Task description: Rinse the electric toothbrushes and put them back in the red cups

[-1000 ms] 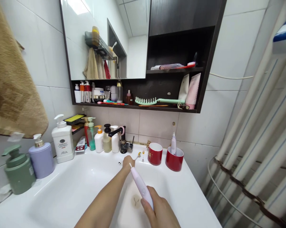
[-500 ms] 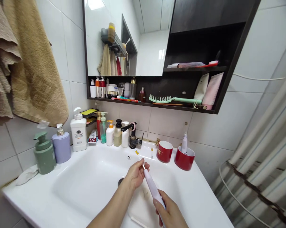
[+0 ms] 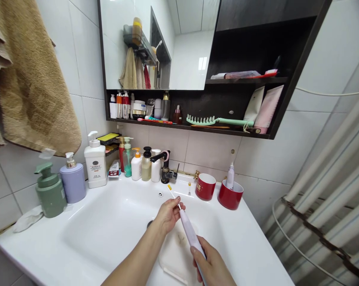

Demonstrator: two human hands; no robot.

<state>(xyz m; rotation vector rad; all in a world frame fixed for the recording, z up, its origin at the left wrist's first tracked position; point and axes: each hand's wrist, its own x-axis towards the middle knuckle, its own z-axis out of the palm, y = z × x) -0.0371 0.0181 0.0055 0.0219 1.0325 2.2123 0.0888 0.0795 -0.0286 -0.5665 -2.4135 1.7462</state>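
Over the sink (image 3: 107,222), my right hand (image 3: 210,262) is wrapped round the pale lilac handle of an electric toothbrush (image 3: 189,230). My left hand (image 3: 169,214) pinches the slim white brush head (image 3: 175,195) at the handle's upper end; its yellow bristles point up toward the faucet. Whether the head is fully seated on the handle is hidden by my fingers. A second small brush head with yellow bristles (image 3: 189,188) lies on the sink's back ledge, just left of a red cup (image 3: 205,186).
Another red cup (image 3: 230,195) holds a lilac tube-like item (image 3: 230,176). A black faucet (image 3: 165,169) rises at the back. Several pump bottles line the left rim, among them a green one (image 3: 50,194). The dark shelf cabinet (image 3: 197,99) overhangs the sink.
My view has shifted slightly, so the surroundings sit a little higher and further left. Both hands keep their grip, and the brush head shows more clearly.
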